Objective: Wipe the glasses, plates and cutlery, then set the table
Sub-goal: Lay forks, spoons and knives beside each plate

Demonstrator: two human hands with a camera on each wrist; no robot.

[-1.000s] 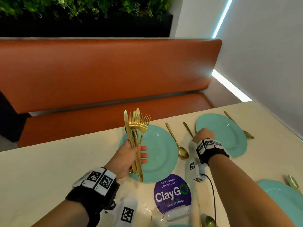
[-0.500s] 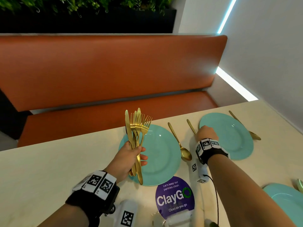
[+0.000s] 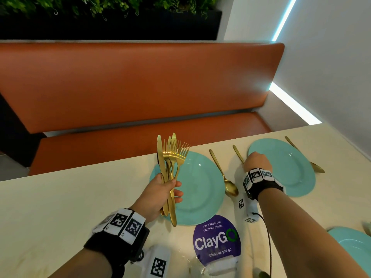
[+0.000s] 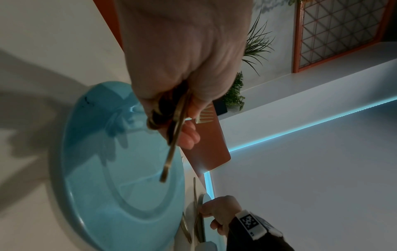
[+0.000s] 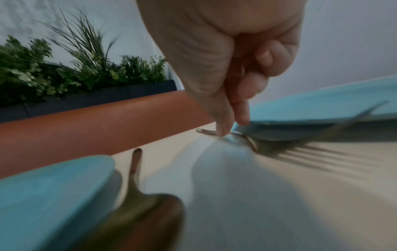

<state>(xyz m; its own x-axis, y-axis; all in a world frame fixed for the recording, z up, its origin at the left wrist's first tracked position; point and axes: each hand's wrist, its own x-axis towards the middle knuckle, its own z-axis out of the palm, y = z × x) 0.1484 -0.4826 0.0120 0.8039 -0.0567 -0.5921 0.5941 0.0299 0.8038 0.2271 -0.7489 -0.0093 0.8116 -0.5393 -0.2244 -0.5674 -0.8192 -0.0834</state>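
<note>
My left hand (image 3: 158,195) grips a bundle of gold forks and knives (image 3: 170,157), held upright over the left edge of a teal plate (image 3: 200,189). A gold spoon (image 3: 224,173) lies right of that plate. My right hand (image 3: 258,161) is down at the left rim of a second teal plate (image 3: 289,167). There its thumb and forefinger pinch a gold fork (image 3: 238,153) by the handle. In the right wrist view the fork (image 5: 343,124) has its tines lifted off the table beside the plate (image 5: 322,110). Another gold spoon (image 3: 307,157) lies right of the second plate.
A third teal plate (image 3: 355,243) sits at the near right. A purple ClayGo sign (image 3: 216,239), a white tagged box with a cable (image 3: 248,209) and another tagged block (image 3: 158,265) stand near me. An orange bench (image 3: 140,87) runs behind the table's far edge.
The head view has shifted slightly. Both hands stay about where they were, the left with the cutlery bundle, the right on the fork by the second plate.
</note>
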